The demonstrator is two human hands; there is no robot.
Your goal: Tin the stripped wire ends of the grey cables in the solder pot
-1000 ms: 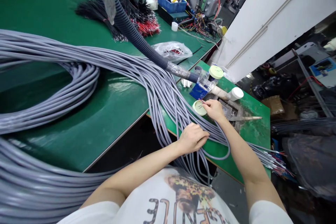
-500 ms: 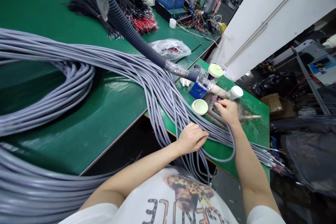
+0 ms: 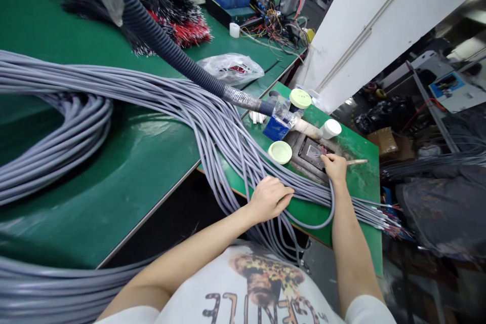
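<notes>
My right hand (image 3: 334, 166) pinches the end of a grey cable, with thin dark and red wires (image 3: 323, 152) sticking out past the fingertips. These wires are at the right side of a small square solder pot (image 3: 313, 152), which has a shiny silver surface in a grimy frame. Whether they touch the surface I cannot tell. My left hand (image 3: 270, 198) is closed over the bundle of grey cables (image 3: 224, 126) at the bench edge. To the left of the pot sits a shallow pale-green lid or dish (image 3: 280, 152). The held cable loops back below my right wrist.
A ribbed hose (image 3: 163, 40) crosses above the cables to a blue box (image 3: 276, 128). Around the pot stand a white cup (image 3: 330, 128), a green-lidded jar (image 3: 299, 98) and a wooden handle (image 3: 357, 161). Behind lie a plastic bag (image 3: 231, 68) and black-and-red wire bundles (image 3: 182, 25).
My right hand has carried the wire ends from the pale-green dish rightward to the solder pot. My left hand stays on the cables. The view has shifted slightly to the right.
</notes>
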